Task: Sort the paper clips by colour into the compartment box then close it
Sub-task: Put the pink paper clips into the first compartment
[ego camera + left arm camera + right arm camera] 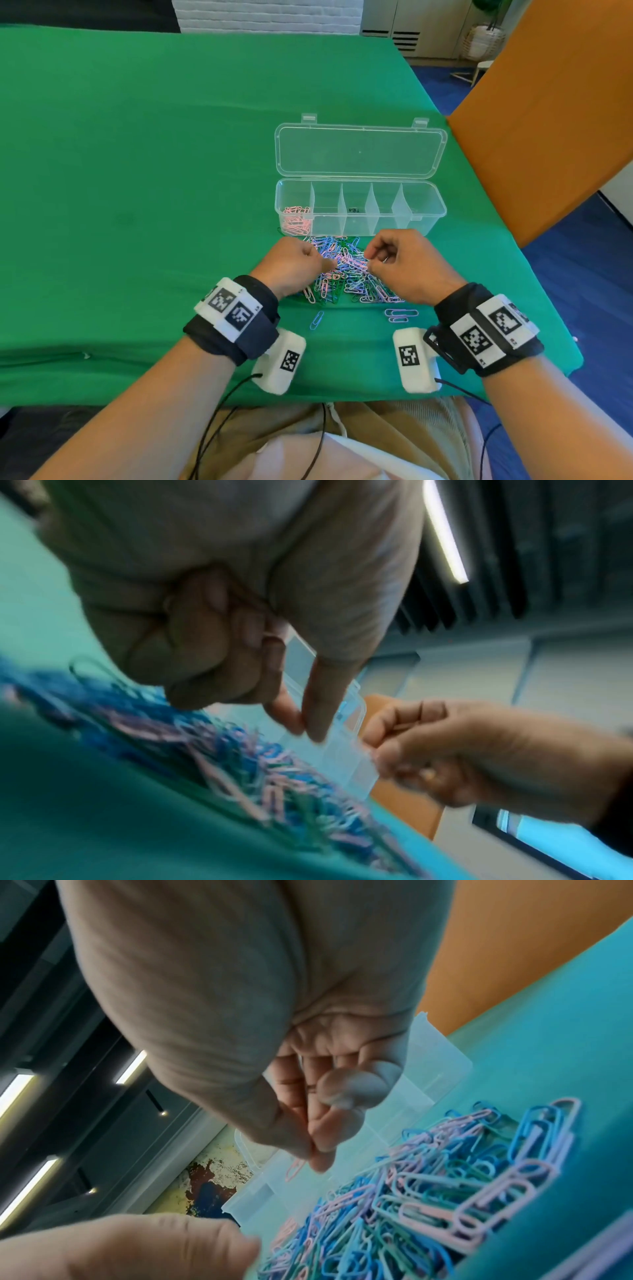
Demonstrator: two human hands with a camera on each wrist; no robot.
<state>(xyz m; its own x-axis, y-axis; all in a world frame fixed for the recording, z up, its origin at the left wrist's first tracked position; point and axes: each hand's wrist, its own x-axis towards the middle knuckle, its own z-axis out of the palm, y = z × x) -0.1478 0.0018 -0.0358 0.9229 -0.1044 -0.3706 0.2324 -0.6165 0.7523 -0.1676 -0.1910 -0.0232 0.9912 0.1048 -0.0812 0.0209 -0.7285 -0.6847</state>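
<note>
Green cloth (137,154) covers the table, an orange panel (548,120) standing at its right edge. Clear compartment box (359,221) lies just beyond the work area, its lid (359,152) thrown flat back on the far side, so all five cells are open to a drop from above. Only the leftmost cell holds anything: a small heap of pink clips (297,219); the other four look bare. Mixed pile of paper clips (346,274), pink, blue, green and lilac, sits right against the box's near wall, likely so each carry is short. A few strays lie apart on the near side: one blue clip (316,320), a lilac pair (400,314). Both hands work over the pile. Right hand (400,263) has thumb and forefinger pressed together, other fingers curled in; the right wrist view shows a pink clip (295,1168) hanging from that pinch. Left hand (294,265) is curled with thumb and forefinger tips meeting low over the clips; too blurred to tell whether it holds one. Judgement: pink is the colour being pulled first, sorting barely begun, closing far off. Tangled clips may lift in chains.
</note>
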